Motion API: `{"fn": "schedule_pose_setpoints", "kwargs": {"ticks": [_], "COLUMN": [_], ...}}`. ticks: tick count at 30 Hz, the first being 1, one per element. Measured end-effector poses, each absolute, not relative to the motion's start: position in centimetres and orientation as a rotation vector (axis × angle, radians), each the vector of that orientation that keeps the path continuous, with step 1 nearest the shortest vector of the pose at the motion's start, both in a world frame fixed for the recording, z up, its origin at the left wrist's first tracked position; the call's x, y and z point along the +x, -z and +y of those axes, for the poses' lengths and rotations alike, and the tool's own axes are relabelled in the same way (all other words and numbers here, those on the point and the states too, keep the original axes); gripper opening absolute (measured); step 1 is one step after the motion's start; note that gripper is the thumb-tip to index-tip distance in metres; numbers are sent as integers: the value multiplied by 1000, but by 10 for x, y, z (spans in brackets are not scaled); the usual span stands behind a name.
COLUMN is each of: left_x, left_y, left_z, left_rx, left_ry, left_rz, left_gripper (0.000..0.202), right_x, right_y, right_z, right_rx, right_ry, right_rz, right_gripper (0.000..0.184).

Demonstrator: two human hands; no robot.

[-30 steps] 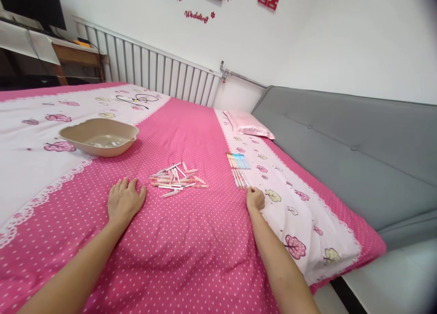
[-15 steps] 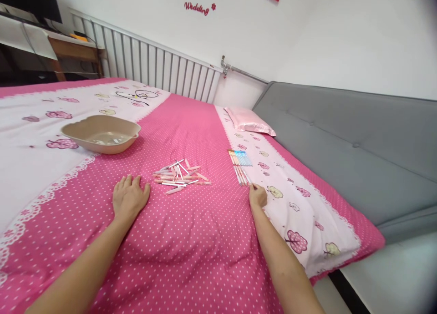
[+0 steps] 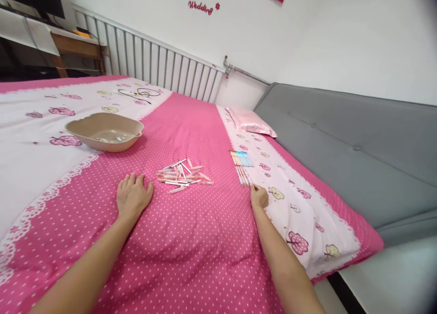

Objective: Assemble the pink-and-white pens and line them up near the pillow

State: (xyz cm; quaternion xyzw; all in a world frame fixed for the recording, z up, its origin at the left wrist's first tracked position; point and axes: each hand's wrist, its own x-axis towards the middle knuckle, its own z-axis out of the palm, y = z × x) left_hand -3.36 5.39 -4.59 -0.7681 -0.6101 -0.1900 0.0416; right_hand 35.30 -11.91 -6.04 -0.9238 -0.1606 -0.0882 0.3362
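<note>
My left hand (image 3: 134, 194) lies flat on the pink dotted bedspread (image 3: 191, 241), fingers spread, holding nothing. Just right of it is a loose pile of pens (image 3: 182, 175), mostly pink and white, pointing in different directions. My right hand (image 3: 259, 196) is closed in a pinch on the near end of a pen at the right side of a short row of pink and white pens (image 3: 242, 175). Behind that row lies another neat row of orange and blue pens (image 3: 241, 159). The fingertips partly hide the pinched pen.
A beige plastic basin (image 3: 105, 143) with a few small pieces inside stands at the left. Farther back are a black cable (image 3: 146, 93) and a pink pillow (image 3: 251, 122). A grey padded headboard (image 3: 334, 127) runs along the right, and a white radiator (image 3: 153, 54) along the wall.
The view has shifted slightly, moving everything a little to the right. Both hands stay in nearly the same place relative to the pens.
</note>
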Motion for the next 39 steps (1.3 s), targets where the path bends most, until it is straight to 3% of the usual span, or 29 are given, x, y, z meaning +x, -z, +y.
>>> {"fn": "schedule_pose_setpoints", "kwargs": {"ticks": [26,39], "left_x": [-32,-30], "left_y": [42,43], "left_z": [50,41], "left_rx": [-2356,-2414], "left_ry": [601,603], "left_rz": [-1873,-1839], "left_gripper": [58,58], "right_x": [356,335], "right_y": [70,82], "right_z": [-127,-148], "right_rx": [-2489,-2709], "right_ry": [409,308], "right_rz": [-340,-317], "right_gripper": [36,55]}}
